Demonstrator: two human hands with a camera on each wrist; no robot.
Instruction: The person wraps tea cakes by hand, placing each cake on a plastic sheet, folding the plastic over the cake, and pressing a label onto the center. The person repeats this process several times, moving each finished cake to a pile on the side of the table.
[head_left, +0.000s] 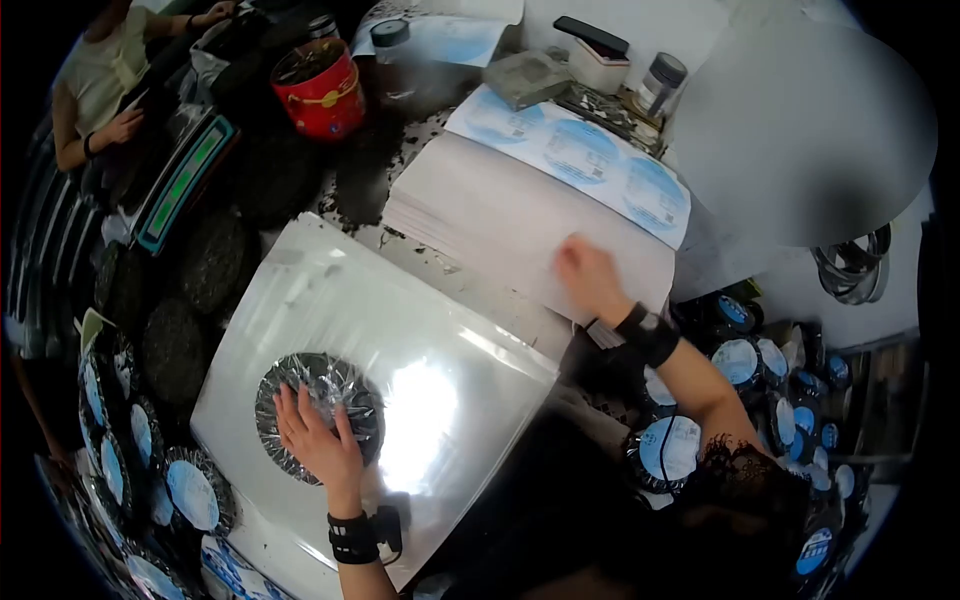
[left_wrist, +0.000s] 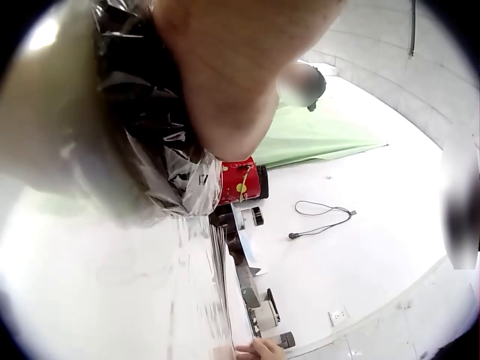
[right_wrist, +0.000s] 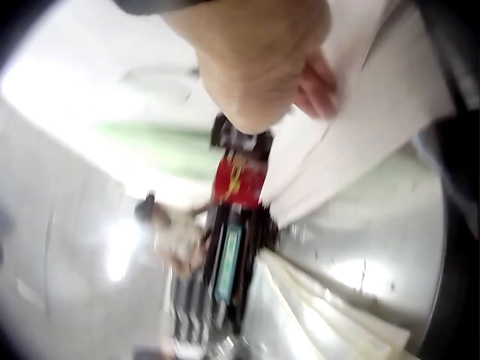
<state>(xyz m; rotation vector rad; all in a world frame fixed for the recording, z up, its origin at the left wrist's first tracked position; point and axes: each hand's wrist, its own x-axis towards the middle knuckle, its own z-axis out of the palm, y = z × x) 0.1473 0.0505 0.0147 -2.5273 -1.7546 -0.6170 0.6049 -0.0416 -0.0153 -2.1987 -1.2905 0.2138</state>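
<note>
A dark round cake [head_left: 368, 398] wrapped in crinkled clear film lies on a stack of glossy clear sheets [head_left: 470, 345]. My left hand [head_left: 322, 440] rests on it with fingers spread and straight. In the left wrist view the shiny wrap [left_wrist: 142, 90] shows beside that hand. Farther right, my right hand [head_left: 592, 280] is over a pile of white paper sheets [head_left: 480, 200], blurred, its fingers loosely bent. The right wrist view shows its fingertips [right_wrist: 319, 86] close to the paper, with nothing seen between them.
Printed blue-and-white labels [head_left: 580, 150] lie along the paper's far edge. A red bucket [head_left: 318, 95], a scale with a green display [head_left: 185, 185] and bare dark cakes [head_left: 215, 260] stand left. Labelled wrapped cakes [head_left: 195, 495] crowd both sides. Another person [head_left: 115, 90] is at back left.
</note>
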